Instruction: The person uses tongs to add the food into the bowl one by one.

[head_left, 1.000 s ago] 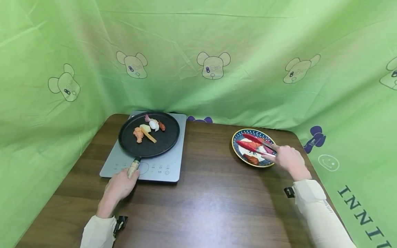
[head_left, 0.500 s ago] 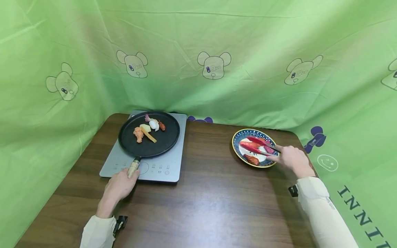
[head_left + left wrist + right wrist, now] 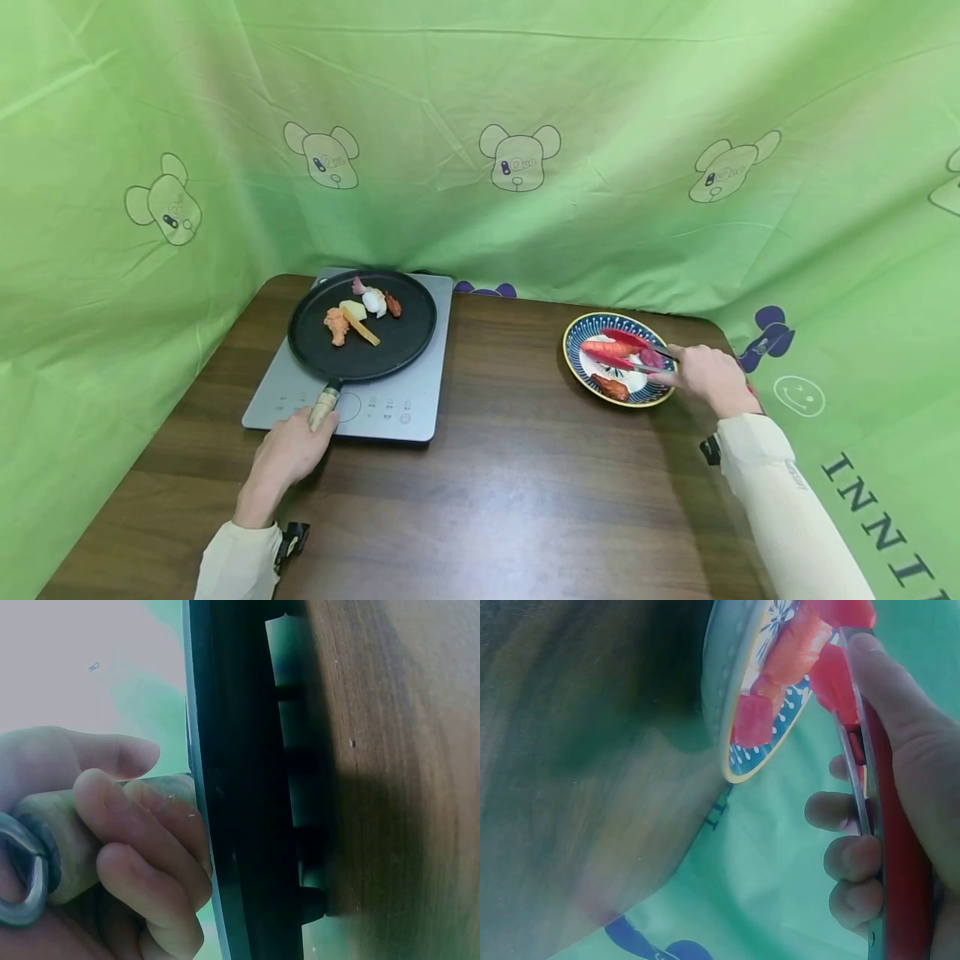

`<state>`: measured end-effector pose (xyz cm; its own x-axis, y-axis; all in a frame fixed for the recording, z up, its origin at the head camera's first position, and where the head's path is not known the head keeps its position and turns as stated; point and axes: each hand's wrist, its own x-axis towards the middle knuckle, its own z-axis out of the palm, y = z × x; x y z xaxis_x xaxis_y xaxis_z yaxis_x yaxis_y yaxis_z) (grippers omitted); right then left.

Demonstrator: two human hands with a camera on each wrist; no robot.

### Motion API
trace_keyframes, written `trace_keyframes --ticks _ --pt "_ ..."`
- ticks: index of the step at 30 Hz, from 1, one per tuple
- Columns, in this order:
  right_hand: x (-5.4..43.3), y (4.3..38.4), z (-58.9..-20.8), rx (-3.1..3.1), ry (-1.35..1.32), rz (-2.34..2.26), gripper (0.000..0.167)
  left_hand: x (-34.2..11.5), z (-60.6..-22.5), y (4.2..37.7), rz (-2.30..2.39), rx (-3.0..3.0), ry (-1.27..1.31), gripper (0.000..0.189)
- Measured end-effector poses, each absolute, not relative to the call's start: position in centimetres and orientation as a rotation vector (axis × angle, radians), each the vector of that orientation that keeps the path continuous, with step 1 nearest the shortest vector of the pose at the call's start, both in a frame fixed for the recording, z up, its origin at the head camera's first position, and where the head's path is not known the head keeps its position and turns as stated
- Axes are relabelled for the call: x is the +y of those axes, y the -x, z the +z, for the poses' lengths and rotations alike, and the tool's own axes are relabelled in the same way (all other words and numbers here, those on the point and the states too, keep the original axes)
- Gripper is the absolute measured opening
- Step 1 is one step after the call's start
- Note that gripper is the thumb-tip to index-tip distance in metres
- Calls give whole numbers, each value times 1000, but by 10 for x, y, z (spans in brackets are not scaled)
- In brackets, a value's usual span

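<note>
My left hand (image 3: 292, 446) grips the wooden handle (image 3: 325, 404) of a flat black frying pan (image 3: 405, 333); the left wrist view shows its curled fingers (image 3: 150, 889) wrapped round the handle. In my right hand (image 3: 708, 379) are metal tongs (image 3: 904, 847) with red tips, angled down into a blue-patterned plate (image 3: 581, 372). The tong arms stand apart, one on either side of an orange, carrot-like food piece (image 3: 606, 348). A pinkish-purple piece (image 3: 652, 358) lies beside it, partly behind the tongs. Nearer the front rim sits a brown chicken-wing-like piece (image 3: 611, 387).
The pan stands on a grey induction cooker (image 3: 412, 412). Several food pieces lie in it, among them an orange drumstick-like piece (image 3: 337, 325), a yellow stick (image 3: 361, 326) and a white piece (image 3: 374, 302). Green curtains (image 3: 420, 217) surround the brown table (image 3: 495, 467).
My right hand and the tongs have shifted slightly to the right, and the tips now straddle the orange piece. The left hand and the pan have stayed put.
</note>
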<state>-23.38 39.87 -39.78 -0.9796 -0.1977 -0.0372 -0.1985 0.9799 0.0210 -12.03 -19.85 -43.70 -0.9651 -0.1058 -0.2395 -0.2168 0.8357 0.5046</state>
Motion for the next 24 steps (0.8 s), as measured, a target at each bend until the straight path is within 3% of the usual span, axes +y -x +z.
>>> trace_keyframes --ticks 8,24 --pt "388 237 -396 3159 366 129 56 -198 -437 120 819 2803 260 58" --pt "390 239 -382 3041 324 58 44 -196 -434 119 821 2796 266 56"
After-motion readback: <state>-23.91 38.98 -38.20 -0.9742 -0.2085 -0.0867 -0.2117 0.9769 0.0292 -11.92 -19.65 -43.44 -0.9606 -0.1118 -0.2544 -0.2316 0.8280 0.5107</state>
